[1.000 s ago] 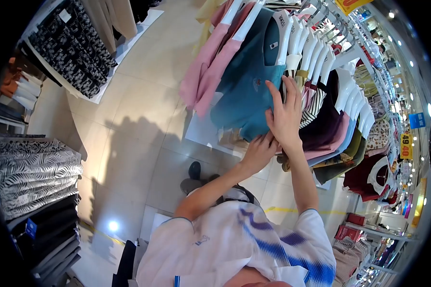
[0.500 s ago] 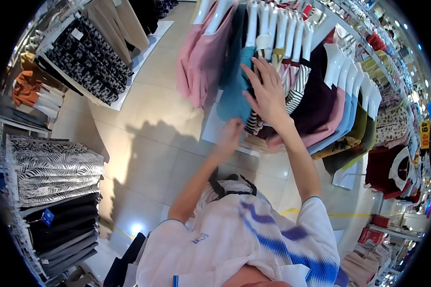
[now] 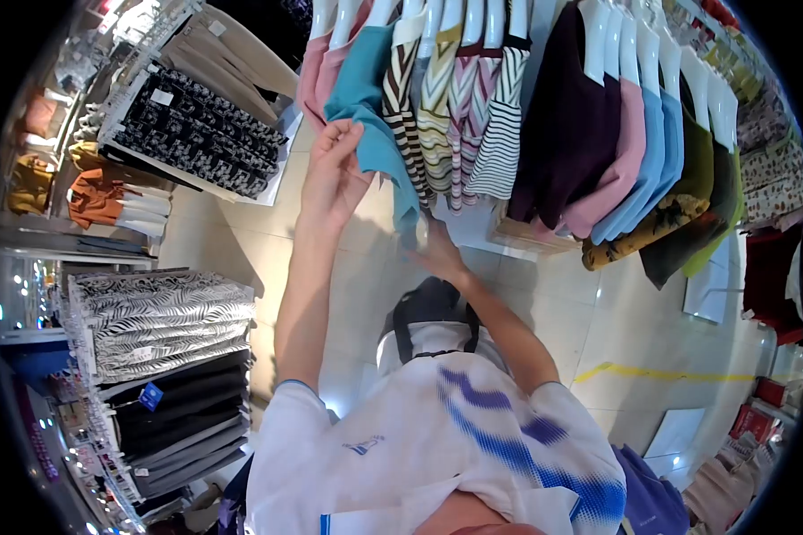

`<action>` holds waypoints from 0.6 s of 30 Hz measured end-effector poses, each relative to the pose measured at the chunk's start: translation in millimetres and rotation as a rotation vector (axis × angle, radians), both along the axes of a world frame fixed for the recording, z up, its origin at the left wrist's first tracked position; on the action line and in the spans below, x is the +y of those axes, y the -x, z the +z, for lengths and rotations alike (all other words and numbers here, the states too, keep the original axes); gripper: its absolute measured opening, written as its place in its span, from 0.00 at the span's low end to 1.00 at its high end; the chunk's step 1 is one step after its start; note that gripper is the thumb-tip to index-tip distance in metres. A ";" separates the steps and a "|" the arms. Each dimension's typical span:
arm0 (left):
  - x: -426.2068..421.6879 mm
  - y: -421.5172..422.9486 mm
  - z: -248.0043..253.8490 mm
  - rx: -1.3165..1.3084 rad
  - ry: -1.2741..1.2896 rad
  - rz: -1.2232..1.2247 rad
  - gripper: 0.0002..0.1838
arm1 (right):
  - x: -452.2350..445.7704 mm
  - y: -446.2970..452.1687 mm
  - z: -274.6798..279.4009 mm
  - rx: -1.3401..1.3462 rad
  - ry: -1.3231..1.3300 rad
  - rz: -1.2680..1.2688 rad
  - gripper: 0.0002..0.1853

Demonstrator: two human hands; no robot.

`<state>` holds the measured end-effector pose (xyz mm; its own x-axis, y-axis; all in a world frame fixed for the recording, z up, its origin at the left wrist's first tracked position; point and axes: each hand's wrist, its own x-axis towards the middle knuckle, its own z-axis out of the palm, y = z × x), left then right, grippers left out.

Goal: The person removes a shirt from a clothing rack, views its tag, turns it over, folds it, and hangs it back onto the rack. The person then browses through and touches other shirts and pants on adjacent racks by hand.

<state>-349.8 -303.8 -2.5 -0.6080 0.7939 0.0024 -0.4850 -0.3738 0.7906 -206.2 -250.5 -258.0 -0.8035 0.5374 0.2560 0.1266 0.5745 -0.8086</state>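
Note:
A teal top [image 3: 370,116] hangs on a white hanger at the left part of the rack. My left hand [image 3: 335,174] is closed with thumb and fingers pinching the side of this top. Lower down, my right hand [image 3: 439,254] is by the top's bottom end, its fingers blurred and partly hidden, so I cannot tell whether it grips the cloth. Right beside the teal top hang several zigzag and striped garments [image 3: 440,116]. Pink tops [image 3: 317,76] are on its left.
Further right on the rack are a dark purple top [image 3: 562,125], a pink one [image 3: 611,187] and light blue ones [image 3: 653,169]. Racks with patterned skirts [image 3: 165,316] and black-and-white floral garments [image 3: 201,129] stand left. Yellow tape [image 3: 660,373] crosses the tiled floor [image 3: 544,303].
My left hand has gone up and now pinches the teal top's side. My right hand, spread over the garments before, has dropped to the top's lower end. The view has shifted.

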 end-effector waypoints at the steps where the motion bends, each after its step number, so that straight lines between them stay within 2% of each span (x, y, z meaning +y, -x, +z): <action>1: -1.6 3.4 4.0 0.014 -0.035 -0.069 0.04 | -11.2 9.5 0.8 0.008 0.012 -0.014 0.35; 3: 2.2 -1.8 16.3 0.035 -0.001 -0.047 0.04 | -26.4 30.3 3.8 0.034 -0.059 -0.273 0.39; 4: 3.6 -5.2 24.3 0.047 0.023 -0.007 0.03 | -28.9 38.4 -6.4 0.038 -0.056 -0.293 0.39; 6: 5.4 -0.1 31.2 0.077 -0.008 -0.056 0.03 | -31.1 54.7 -21.2 -0.139 0.219 -0.269 0.36; 7: 5.0 7.0 32.7 0.097 -0.001 -0.111 0.03 | -29.0 55.5 -27.2 -0.171 0.228 -0.247 0.28; 8: 4.4 13.9 34.3 0.116 0.005 -0.167 0.03 | -26.0 51.1 -34.6 -0.172 0.222 -0.264 0.28; 10: 7.1 23.7 35.9 0.119 -0.012 -0.145 0.02 | -18.3 29.3 -28.4 0.125 0.241 -0.196 0.19; 12: 10.6 46.4 26.9 0.076 -0.105 -0.199 0.06 | -12.9 7.0 -20.2 0.076 0.273 -0.224 0.18; 18: 6.5 75.9 13.7 -0.060 -0.195 -0.246 0.04 | -37.2 -6.7 -3.1 -0.018 0.348 -0.457 0.11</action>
<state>-425.7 -297.3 11.2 -0.4016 0.9052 0.1389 -0.6231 -0.3812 0.6829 -199.4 -287.7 -261.1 -0.4723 0.8814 -0.0100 0.3153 0.1583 -0.9357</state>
